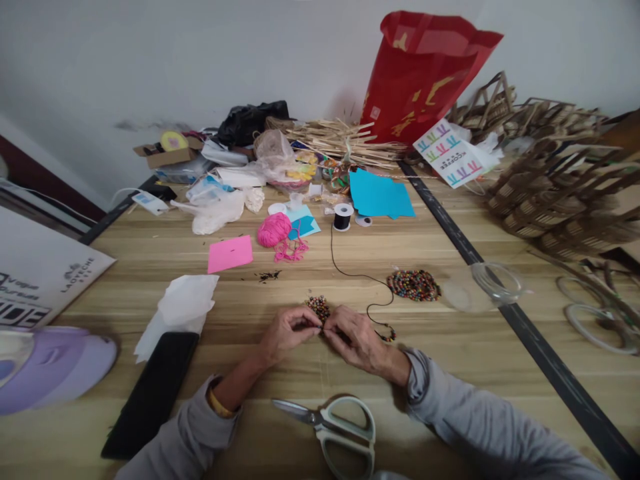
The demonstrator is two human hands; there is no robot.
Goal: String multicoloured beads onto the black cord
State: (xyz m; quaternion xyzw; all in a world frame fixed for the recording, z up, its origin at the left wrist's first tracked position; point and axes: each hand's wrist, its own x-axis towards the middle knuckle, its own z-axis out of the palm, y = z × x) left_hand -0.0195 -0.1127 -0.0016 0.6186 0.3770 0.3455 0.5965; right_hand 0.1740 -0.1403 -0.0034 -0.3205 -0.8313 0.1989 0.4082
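My left hand (291,331) and my right hand (359,338) meet low over the table, fingertips pinched close together. What sits between them is too small to make out. Just behind the fingertips lies a small heap of multicoloured beads (317,307). A thin black cord (357,274) runs from a spool (343,217) down to beads strung on it (387,333), beside my right hand; its further course is hidden there. Coiled strands of colourful beads (414,285) lie to the right. Scissors with pale handles (345,427) rest in front of me, blades apart.
Left stand a black phone-like slab (153,393), white paper (183,303) and a purple object (65,367). Pink yarn (274,230), a pink sheet (231,254) and blue sheets (383,193) lie further back. A red bag (425,80) and woven baskets (560,193) stand at the back right.
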